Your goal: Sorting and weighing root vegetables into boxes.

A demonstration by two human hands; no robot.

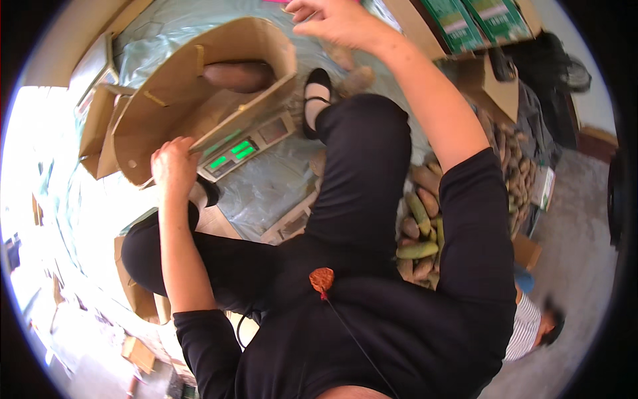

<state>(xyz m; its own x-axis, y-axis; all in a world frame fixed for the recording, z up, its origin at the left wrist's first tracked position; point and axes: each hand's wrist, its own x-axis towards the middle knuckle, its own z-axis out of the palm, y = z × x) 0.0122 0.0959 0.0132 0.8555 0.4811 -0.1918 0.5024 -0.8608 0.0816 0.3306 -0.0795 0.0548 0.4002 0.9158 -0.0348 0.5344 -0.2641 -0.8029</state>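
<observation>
Plastic sheeting (pixel 266 189) covers the floor. Far left, a cardboard box (pixel 193 80) sits on a scale (pixel 242 149), one sweet potato (pixel 238 75) inside. Left hand (pixel 174 166) is closed on the box's near rim. Right hand (pixel 335 21) reaches far; grip unclear. Weighing seems underway; next move likely calls for another potato from the right-hand pile (pixel 425 226).

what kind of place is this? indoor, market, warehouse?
Probably a produce packing or sorting spot, worked on the floor. A digital scale carries an open cardboard box holding a sweet potato, a heap of sweet potatoes lies on the right, and printed cartons are stacked behind.
</observation>
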